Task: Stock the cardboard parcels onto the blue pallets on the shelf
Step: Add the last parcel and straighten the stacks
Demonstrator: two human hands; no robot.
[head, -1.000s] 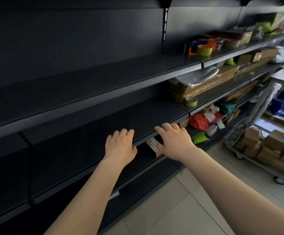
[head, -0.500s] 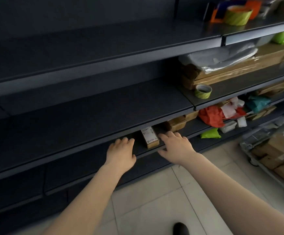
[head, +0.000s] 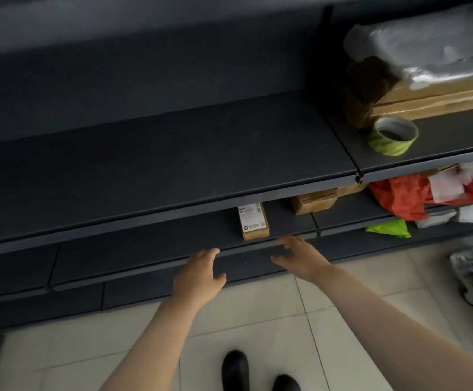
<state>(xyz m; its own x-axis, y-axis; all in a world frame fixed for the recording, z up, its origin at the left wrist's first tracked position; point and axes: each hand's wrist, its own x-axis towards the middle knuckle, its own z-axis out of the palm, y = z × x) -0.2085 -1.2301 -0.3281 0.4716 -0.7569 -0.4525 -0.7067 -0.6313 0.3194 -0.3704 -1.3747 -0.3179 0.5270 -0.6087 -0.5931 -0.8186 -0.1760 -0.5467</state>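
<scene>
A small cardboard parcel (head: pixel 253 221) with a white label lies on a low dark shelf (head: pixel 145 244), near its front edge. A second cardboard parcel (head: pixel 312 203) sits further back to its right, partly under the shelf above. My left hand (head: pixel 198 273) hovers in front of the shelf edge, fingers relaxed and holding nothing. My right hand (head: pixel 300 256) is just below and right of the labelled parcel, fingers spread, also holding nothing. No blue pallet is in view.
The wide dark shelf (head: pixel 173 153) above juts out over the parcels. A green tape roll (head: pixel 394 135) and flat cardboard under plastic (head: pixel 427 66) lie upper right. Red and green bags (head: pixel 398 198) fill the right of the low shelf. My black shoes (head: pixel 235 368) stand on the tiled floor.
My view has tilted down and moved closer to the low shelf. Both hands have dropped from the upper shelf edge to in front of the low shelf, and my shoes have come into view.
</scene>
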